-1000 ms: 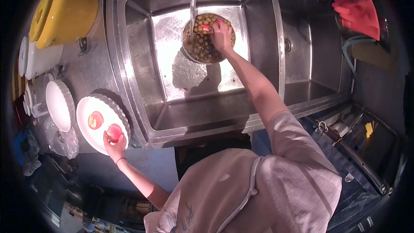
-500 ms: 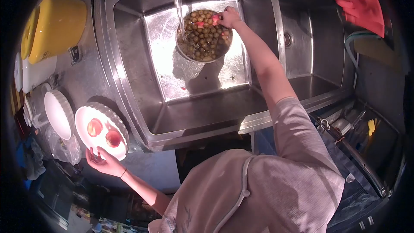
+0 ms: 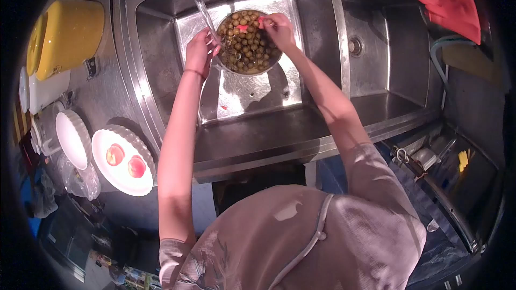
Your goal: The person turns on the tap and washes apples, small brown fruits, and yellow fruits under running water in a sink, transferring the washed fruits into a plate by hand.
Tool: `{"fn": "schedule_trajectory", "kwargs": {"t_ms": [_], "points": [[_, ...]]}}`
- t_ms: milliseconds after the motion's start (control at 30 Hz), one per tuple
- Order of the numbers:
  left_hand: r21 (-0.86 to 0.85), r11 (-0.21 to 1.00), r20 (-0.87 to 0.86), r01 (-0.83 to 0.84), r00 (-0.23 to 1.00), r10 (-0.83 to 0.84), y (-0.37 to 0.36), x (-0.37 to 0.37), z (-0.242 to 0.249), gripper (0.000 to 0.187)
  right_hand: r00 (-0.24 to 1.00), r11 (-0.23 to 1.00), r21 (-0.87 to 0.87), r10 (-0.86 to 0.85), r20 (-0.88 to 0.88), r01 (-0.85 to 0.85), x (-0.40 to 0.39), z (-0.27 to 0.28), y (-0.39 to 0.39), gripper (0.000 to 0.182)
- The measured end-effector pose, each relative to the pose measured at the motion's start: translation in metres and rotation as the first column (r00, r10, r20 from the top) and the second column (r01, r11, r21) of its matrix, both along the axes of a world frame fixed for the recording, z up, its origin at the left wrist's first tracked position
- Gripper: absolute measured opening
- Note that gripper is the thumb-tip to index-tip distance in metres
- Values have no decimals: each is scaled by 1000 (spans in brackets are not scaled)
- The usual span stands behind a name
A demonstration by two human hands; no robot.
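A round bowl (image 3: 246, 72) stands in the sink, full of water and small round brownish-green fruits (image 3: 250, 48). At its far right edge my right hand (image 3: 279, 29) has its fingers closed on a small red piece (image 3: 262, 22). Another red piece (image 3: 242, 29) lies among the fruits. My left hand (image 3: 199, 52) is at the bowl's left rim, beside the running water (image 3: 200, 2), fingers curled but apart. A small red patch shows at its fingertips.
Left of the metal sink (image 3: 242, 129), a white fluted dish (image 3: 121, 178) holds two red-yellow peaches (image 3: 136, 166). Near it are a white fluted bowl (image 3: 72, 139) and a yellow container (image 3: 75, 35). Red rubber gloves (image 3: 451, 11) hang beyond the second basin (image 3: 371, 70).
My left hand has moved from the dish of peaches to the bowl's left rim, by the water. My right hand has shifted slightly left and inward over the bowl.
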State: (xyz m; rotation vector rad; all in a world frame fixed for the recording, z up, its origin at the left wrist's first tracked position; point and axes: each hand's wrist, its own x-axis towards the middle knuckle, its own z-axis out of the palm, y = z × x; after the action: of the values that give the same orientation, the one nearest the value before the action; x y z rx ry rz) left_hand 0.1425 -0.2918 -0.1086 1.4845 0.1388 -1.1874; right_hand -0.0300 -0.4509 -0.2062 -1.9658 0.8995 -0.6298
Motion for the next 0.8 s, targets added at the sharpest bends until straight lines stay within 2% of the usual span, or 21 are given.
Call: {"fn": "schedule_trajectory", "kwargs": {"t_ms": [33, 100, 167, 200, 267, 300, 333, 367, 400, 433, 500, 600, 700, 800], "points": [[21, 1000, 0, -6, 1000, 6, -7, -1, 0, 36, 995, 995, -62, 84, 49, -80, 2, 5, 8, 21], [59, 998, 1, -11, 1000, 11, -21, -5, 2, 35, 944, 942, -186, 233, -234, -278, 2, 17, 28, 25], [55, 998, 2, -21, 1000, 21, -29, -8, -12, 32, 895, 911, -118, 352, -275, -394, 1, 3, 37, 28], [53, 998, -9, -29, 1000, 30, -30, -8, -19, 31, 897, 910, -118, 358, -258, -397, 4, 2, 37, 28], [82, 994, -11, -66, 998, 67, -33, -8, -34, 26, 936, 970, 3, 234, -263, -241, 6, 0, 23, 26], [85, 996, 1, -5, 1000, 5, -34, -6, -37, 25, 947, 985, 65, 172, -271, -160, 9, -2, 15, 26], [92, 994, 10, 55, 998, -56, -31, -2, -40, 24, 993, 999, 47, 13, -117, -8, 12, -9, 6, 22], [104, 988, 14, 115, 993, -117, -27, -2, -44, 23, 989, 989, 135, -36, -141, 55, 8, -15, -8, 17], [96, 995, 48, 29, 998, -34, -27, -8, -44, 21, 989, 997, -12, -75, -129, 74, 4, -39, -24, 12], [105, 994, 40, 6, 999, -10, -25, -9, -43, 22, 962, 996, -16, -92, -256, 91, 2, -33, -34, 11], [116, 992, 28, -39, 999, 36, -23, -9, -40, 23, 965, 995, 102, 16, -262, 11, -6, -43, -48, 14], [114, 991, 48, -70, 997, 65, -19, -14, -40, 22, 966, 994, 86, 87, -245, -67, -19, -53, -40, 16], [131, 990, -19, -46, 999, 48, -13, -7, -54, 21, 966, 996, 83, -20, -257, 43, -30, -52, -25, 17], [144, 989, 25, -28, 999, 25, -4, -7, -54, 21, 915, 996, 10, -82, -395, 94, -38, -46, -16, 18]]}}
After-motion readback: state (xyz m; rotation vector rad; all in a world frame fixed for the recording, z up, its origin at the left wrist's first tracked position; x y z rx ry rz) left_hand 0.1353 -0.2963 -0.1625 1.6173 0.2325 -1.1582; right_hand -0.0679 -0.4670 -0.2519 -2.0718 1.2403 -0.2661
